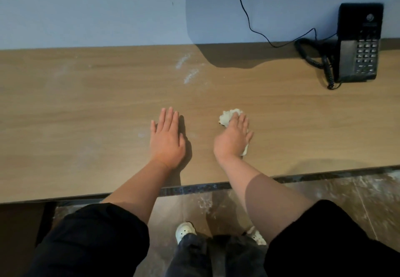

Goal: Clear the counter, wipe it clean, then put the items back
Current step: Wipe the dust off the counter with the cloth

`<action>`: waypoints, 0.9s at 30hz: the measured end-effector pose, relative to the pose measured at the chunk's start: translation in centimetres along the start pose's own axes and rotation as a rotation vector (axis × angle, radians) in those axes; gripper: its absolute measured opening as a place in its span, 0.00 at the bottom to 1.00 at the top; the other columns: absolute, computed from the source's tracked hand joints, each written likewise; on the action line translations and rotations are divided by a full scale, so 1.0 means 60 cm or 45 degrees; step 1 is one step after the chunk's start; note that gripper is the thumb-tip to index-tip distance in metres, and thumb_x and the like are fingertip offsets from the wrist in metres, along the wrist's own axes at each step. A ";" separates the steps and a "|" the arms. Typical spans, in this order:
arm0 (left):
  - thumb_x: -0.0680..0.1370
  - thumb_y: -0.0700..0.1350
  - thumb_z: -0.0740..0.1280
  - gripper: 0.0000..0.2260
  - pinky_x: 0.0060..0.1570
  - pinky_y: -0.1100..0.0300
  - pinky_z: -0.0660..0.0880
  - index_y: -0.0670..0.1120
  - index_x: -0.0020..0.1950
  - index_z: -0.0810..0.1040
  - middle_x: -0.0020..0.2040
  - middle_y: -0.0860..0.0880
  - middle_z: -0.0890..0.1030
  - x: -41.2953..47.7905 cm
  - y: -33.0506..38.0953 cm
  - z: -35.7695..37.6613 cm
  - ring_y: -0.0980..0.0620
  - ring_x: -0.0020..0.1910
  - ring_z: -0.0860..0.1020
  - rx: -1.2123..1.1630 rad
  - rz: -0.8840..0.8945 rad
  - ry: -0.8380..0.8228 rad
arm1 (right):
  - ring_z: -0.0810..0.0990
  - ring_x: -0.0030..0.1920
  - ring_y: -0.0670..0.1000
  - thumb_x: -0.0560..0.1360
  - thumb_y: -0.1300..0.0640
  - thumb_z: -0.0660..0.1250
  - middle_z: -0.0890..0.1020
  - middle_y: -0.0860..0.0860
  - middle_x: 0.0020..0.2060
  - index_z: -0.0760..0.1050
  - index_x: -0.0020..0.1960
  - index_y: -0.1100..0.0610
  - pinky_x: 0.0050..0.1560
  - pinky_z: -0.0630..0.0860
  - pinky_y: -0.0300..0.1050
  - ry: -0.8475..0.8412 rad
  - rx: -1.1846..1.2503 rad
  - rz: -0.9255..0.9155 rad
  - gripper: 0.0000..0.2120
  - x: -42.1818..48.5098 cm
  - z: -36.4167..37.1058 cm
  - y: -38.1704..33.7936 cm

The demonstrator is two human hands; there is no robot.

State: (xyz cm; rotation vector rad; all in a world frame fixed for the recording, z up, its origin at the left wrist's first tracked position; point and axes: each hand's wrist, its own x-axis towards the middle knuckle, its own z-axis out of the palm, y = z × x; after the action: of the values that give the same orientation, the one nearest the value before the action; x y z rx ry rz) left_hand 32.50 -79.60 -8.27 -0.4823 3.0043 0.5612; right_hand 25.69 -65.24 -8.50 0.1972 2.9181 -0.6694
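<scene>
Here my right hand (pixel 233 138) pressed a crumpled white cloth (pixel 229 116), fingers straight; left hand (pixel 167 138) lay flat, empty; white powder streaks (pixel 187 67) lay at eleven o'clock.

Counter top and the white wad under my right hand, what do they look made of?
Counter: likely wood-look laminate, matte, with even straight grain and a dark edge strip; possibly veneer. White wad under the right hand: crumpled tissue or paper, soft creases; maybe thin cloth.

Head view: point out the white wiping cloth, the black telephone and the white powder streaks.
white wiping cloth (pixel 229 115): head view, its crumpled far end.
black telephone (pixel 366 57): head view, its keypad.
white powder streaks (pixel 191 75): head view, the nearer streak.
</scene>
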 end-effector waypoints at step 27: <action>0.83 0.50 0.47 0.26 0.77 0.48 0.42 0.43 0.80 0.47 0.80 0.47 0.45 0.138 -0.031 -0.010 0.49 0.79 0.41 0.158 -0.142 0.022 | 0.75 0.61 0.56 0.76 0.66 0.53 0.70 0.47 0.71 0.60 0.75 0.45 0.60 0.75 0.54 0.079 0.375 -0.230 0.30 0.222 -0.023 -0.005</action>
State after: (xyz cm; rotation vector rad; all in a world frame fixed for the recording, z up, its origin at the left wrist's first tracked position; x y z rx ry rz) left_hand 25.20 -83.89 -9.20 -0.6440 2.9809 0.3625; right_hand 12.43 -63.66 -9.37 -0.0176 2.9056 -1.1407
